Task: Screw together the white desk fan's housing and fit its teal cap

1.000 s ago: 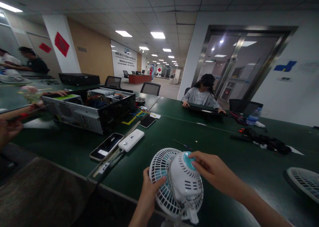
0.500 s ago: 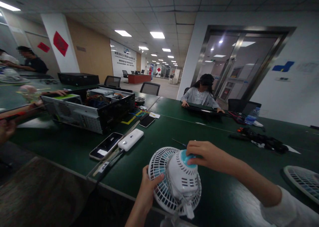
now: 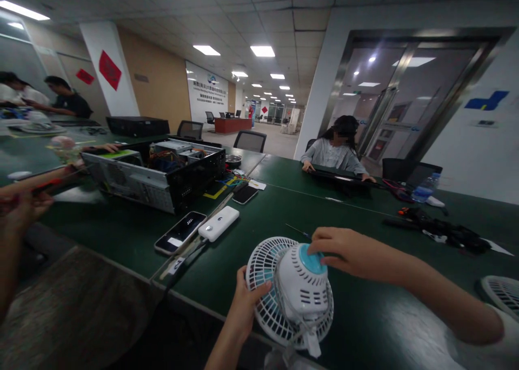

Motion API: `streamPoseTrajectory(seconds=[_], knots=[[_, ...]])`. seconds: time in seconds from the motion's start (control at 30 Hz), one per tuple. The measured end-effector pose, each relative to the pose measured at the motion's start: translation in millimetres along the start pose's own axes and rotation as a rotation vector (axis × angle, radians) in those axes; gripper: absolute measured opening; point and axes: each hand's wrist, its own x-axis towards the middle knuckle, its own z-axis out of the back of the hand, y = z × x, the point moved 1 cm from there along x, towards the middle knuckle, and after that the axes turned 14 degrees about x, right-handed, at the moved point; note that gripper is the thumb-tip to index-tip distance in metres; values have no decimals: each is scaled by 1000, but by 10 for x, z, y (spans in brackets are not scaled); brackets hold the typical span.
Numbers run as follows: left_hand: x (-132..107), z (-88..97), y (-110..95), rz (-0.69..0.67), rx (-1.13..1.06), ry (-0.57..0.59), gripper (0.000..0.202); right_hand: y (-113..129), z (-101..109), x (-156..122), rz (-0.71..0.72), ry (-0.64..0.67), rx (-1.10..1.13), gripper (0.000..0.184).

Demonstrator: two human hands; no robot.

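A small white fan (image 3: 305,291) is tilted at the table's near edge, its slatted motor housing facing up towards me. My left hand (image 3: 245,301) grips the rim of the white grille, thumb on the bars and fingers behind. At the top of the housing, my right hand (image 3: 338,251) has its fingers bent around the light blue round cap (image 3: 311,258). Part of that cap is hidden under the fingers. Just behind the right hand lies a thin screwdriver (image 3: 298,230). Blue blades show faintly through the grille.
Left of the fan are a white power bank (image 3: 219,224), a phone (image 3: 180,233) and an opened computer case (image 3: 162,178). A person's hands (image 3: 20,213) are at far left. Another person (image 3: 336,151) sits opposite, holding a dark panel. A second fan grille (image 3: 503,294) lies at right.
The whole scene has shifted slightly rightward as the camera turned left. Both hands stay on the fan; the right fingers have moved a little on the blue cap.
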Motion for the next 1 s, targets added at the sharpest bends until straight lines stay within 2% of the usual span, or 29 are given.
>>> streamPoseTrajectory(seconds=[0.13, 0.33, 0.43, 0.57, 0.67, 0.73, 0.8, 0.87, 1.0], knots=[[7, 0, 14, 15, 5, -2, 61, -27, -12, 28, 29, 16, -236, 22], [3, 13, 7, 28, 52, -6, 58, 99, -57, 82, 23, 52, -368, 12], [9, 16, 15, 35, 78, -18, 60, 158, -93, 126, -64, 60, -363, 18], [25, 13, 29, 34, 91, -34, 59, 210, -143, 224, -248, 40, -317, 32], [31, 13, 32, 38, 101, -44, 57, 201, -147, 272, -386, 11, -261, 40], [31, 15, 29, 39, 101, -44, 55, 179, -120, 264, -424, 11, -207, 44], [29, 16, 25, 42, 98, -42, 55, 158, -71, 216, -402, 15, -159, 44], [28, 18, 25, 43, 93, -44, 56, 145, -13, 142, -338, 6, -134, 33], [31, 25, 35, 33, 85, -37, 60, 118, 33, 27, -61, 8, -194, 31]])
